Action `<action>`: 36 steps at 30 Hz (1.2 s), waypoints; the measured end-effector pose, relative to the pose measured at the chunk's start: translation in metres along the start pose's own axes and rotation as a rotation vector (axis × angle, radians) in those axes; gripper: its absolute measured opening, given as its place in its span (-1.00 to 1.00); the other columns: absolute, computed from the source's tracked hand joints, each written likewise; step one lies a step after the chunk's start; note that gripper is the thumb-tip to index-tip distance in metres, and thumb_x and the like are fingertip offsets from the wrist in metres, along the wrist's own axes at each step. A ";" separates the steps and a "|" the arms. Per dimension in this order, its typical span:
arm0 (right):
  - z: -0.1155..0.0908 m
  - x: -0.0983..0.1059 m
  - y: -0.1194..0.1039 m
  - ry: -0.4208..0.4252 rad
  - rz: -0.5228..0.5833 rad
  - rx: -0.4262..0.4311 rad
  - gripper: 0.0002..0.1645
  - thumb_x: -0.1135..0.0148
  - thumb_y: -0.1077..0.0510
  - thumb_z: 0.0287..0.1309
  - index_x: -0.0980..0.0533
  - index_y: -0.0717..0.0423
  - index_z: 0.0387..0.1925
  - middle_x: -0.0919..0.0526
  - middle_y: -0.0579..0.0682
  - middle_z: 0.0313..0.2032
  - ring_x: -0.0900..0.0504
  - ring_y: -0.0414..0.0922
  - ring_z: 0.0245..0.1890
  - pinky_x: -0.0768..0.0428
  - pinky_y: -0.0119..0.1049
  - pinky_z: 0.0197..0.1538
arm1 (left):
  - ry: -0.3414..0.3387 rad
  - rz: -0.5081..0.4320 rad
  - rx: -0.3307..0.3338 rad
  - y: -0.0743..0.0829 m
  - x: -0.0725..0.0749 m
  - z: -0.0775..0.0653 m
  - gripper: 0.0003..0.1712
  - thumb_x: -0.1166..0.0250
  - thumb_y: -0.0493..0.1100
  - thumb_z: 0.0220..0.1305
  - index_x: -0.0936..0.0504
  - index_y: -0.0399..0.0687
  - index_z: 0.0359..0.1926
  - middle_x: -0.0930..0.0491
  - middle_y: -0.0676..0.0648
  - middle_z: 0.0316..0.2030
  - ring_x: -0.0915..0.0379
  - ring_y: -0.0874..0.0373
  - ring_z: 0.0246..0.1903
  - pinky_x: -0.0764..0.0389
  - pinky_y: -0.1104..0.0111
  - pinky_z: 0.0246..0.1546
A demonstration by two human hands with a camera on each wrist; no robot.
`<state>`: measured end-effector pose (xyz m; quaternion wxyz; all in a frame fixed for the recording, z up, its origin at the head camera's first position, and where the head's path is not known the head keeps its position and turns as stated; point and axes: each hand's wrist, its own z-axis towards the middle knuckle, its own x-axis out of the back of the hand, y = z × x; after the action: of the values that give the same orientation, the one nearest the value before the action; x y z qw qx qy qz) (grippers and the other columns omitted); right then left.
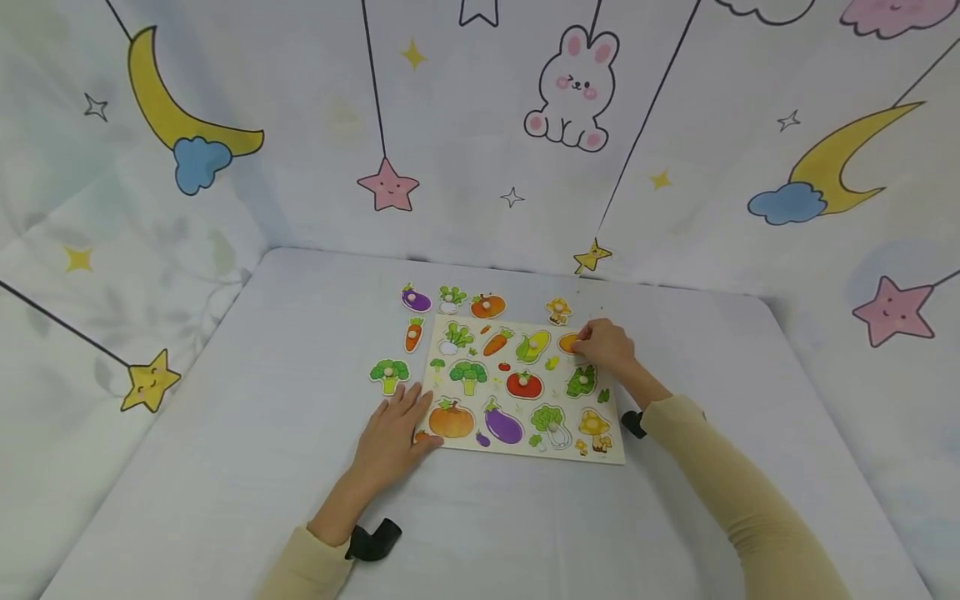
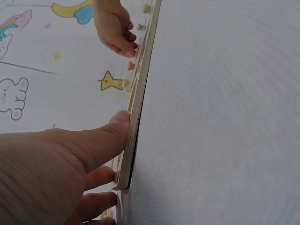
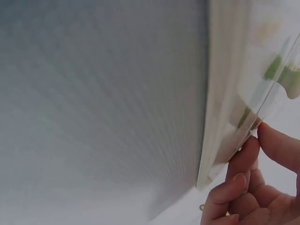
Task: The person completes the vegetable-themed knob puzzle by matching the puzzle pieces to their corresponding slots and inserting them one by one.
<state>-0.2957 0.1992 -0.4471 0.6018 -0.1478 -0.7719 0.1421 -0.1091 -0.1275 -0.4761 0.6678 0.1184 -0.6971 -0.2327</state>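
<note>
While the left hand [image 1: 386, 442] steadies the lower left corner of the puzzle board [image 1: 553, 390], its fingers spread and holding nothing, the right hand [image 1: 609, 347] works at the board's upper right corner. Its fingers are curled, thumb and forefinger brought together on the orange piece [image 1: 567, 342], so this grip looks to be a pinch, probably by the knob, which the fingertips cover. Whether that piece sits flush or is slightly raised cannot be told.

The relation that matters is a close one: the orange piece lies directly at the fingertips, on the left side of the right grip in the frame, between it and the corn piece [image 1: 532, 347]. As far as it shows, the orange shape looks oval, its long axis running roughly across the frame, though its right end is hidden by the fingers. The right hand is plainly the nearer; the left is well apart, toward the lower left, its thumb tip touching the board's rim in the left wrist view.

Loose on the table [image 1: 285, 350], the mushroom piece [image 1: 558, 312] lies just beyond the board's top edge, up and left of the right grip; the broccoli piece [image 1: 389, 372] lies near the left hand's fingertips.
</note>
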 end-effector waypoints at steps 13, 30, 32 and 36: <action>0.033 0.010 -0.017 0.011 0.028 0.075 -0.51 -0.23 -0.05 0.28 -0.43 0.05 0.16 -0.60 0.15 -0.08 -0.50 0.15 -0.05 -0.22 0.16 0.12 | 0.009 -0.013 0.003 -0.003 -0.001 0.000 -0.20 -0.35 0.08 0.21 -0.37 -0.21 0.37 -0.23 -0.26 0.43 0.00 -0.25 0.47 -0.08 -0.16 0.42; 0.065 0.007 -0.023 -0.073 0.193 -0.026 -0.82 -0.25 0.10 0.26 -0.57 0.12 -0.18 -0.67 0.08 -0.24 -0.50 0.13 -0.01 0.12 0.37 0.41 | 0.009 -0.007 -0.007 -0.002 -0.003 0.000 -0.21 -0.36 0.09 0.20 -0.39 -0.21 0.35 -0.26 -0.27 0.41 -0.04 -0.25 0.45 -0.12 -0.15 0.40; 0.063 0.008 -0.022 -0.065 0.178 -0.015 -0.82 -0.24 0.09 0.28 -0.57 0.12 -0.18 -0.67 0.09 -0.20 -0.50 0.12 -0.02 0.05 0.34 0.40 | 0.006 -0.002 -0.009 -0.002 -0.004 0.000 -0.21 -0.35 0.09 0.20 -0.39 -0.21 0.35 -0.27 -0.27 0.41 -0.05 -0.26 0.45 -0.13 -0.15 0.40; 0.057 0.013 -0.020 -0.017 0.151 0.024 -0.78 -0.22 0.07 0.28 -0.58 0.11 -0.13 -0.66 0.12 -0.09 -0.49 0.12 -0.03 -0.12 0.26 0.31 | 0.008 0.009 -0.005 -0.004 -0.002 0.000 -0.20 -0.34 0.10 0.22 -0.38 -0.21 0.36 -0.26 -0.27 0.41 -0.04 -0.25 0.45 -0.12 -0.14 0.41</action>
<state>-0.3551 0.1835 -0.4405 0.5844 -0.1972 -0.7619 0.1978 -0.1097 -0.1298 -0.4793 0.6718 0.1145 -0.6946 -0.2307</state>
